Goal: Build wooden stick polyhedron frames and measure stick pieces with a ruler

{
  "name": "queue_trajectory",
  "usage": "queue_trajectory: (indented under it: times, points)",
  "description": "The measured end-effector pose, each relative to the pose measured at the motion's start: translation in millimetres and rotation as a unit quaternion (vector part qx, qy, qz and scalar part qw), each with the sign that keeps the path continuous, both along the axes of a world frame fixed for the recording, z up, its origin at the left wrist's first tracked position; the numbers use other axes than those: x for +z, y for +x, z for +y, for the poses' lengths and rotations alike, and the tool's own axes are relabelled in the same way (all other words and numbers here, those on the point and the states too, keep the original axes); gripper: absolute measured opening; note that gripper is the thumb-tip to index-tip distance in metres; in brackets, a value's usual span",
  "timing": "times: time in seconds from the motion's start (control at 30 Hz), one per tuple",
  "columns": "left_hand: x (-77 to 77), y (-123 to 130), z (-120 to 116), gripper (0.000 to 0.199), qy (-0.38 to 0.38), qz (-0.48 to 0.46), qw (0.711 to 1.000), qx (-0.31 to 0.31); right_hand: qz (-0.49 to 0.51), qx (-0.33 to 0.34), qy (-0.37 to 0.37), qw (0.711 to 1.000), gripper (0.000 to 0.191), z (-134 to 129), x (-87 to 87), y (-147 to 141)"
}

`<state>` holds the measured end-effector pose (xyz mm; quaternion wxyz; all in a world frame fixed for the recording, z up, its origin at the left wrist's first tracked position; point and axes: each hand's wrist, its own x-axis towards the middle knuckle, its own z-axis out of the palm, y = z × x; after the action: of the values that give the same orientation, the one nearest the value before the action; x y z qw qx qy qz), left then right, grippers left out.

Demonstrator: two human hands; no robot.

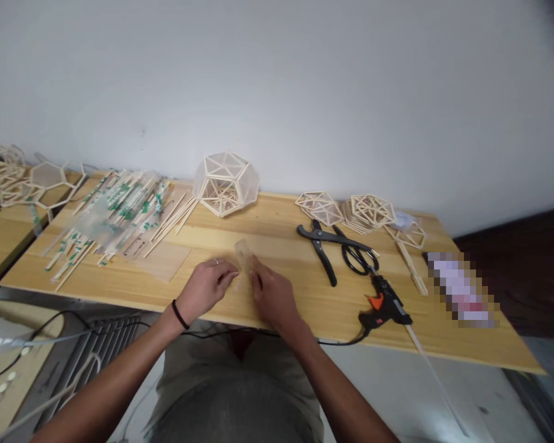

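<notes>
A small translucent strip [242, 251] lies between my two hands above the front middle of the table. My right hand [275, 294] is closed on the strip's right edge. With thumb and fingers pinched together, my left hand [207, 286] meets its left edge; what lies between those fingertips is too small to make out. Behind them stands a many-sided wooden-stick frame [221, 183], with translucent sheet in some of its faces. A translucent sheet [170, 264] lies flat to the left of my left hand.
Bundles of wrapped sticks [129, 194] and loose sticks [173, 215] cover the left side. To the right lie black pliers [323, 246], black-handled scissors [354, 259], flat stick frames [372, 210] and a black glue gun [385, 304], its cable along the front edge. A wall stands behind.
</notes>
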<state>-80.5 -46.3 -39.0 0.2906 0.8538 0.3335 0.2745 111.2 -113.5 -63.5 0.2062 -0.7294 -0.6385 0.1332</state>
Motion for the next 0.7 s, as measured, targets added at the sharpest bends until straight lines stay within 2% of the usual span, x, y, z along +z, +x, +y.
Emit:
queue_trajectory:
  times: [0.17,0.33,0.4,0.47,0.5,0.53,0.6,0.63,0.67,0.7]
  points:
    - [1.2,-3,0,0.020,0.010,-0.036,0.999,-0.022,-0.010,-0.025,-0.009,1.000,0.050,2,0.3,-4]
    - [1.2,-12,3,0.012,0.002,-0.095,0.995,0.035,-0.001,0.031,-0.010,0.999,0.052,-2,2.5,-18]
    - [5.6,-21,-3,0.009,-0.034,-0.128,0.989,0.069,0.001,0.025,-0.006,1.000,0.051,-1,4.2,-9]
    - [9.2,-34,-19,0.013,-0.123,-0.169,0.973,0.096,-0.001,0.006,-0.005,1.000,0.051,1,5.1,7]
    - [8.9,-41,-32,0.020,-0.206,-0.186,0.956,0.096,-0.004,-0.002,-0.005,1.000,0.051,3,5.0,15]
    - [6.5,-48,-47,0.025,-0.298,-0.216,0.927,0.077,-0.007,-0.008,-0.006,1.000,0.052,4,4.6,22]
    - [-6.3,-60,-80,0.031,-0.481,-0.238,0.843,-0.007,-0.014,-0.009,-0.009,1.000,0.052,6,3.0,30]
    - [-16.6,-63,-95,0.031,-0.552,-0.237,0.799,-0.029,-0.017,-0.006,-0.011,1.000,0.052,7,2.0,31]
    - [-28.7,-64,-108,0.027,-0.603,-0.254,0.757,-0.006,-0.020,0.000,-0.012,1.000,0.052,8,1.2,29]
    - [-41.8,-62,-118,0.026,-0.637,-0.293,0.712,0.046,-0.023,0.007,-0.013,1.000,0.052,8,0.6,25]
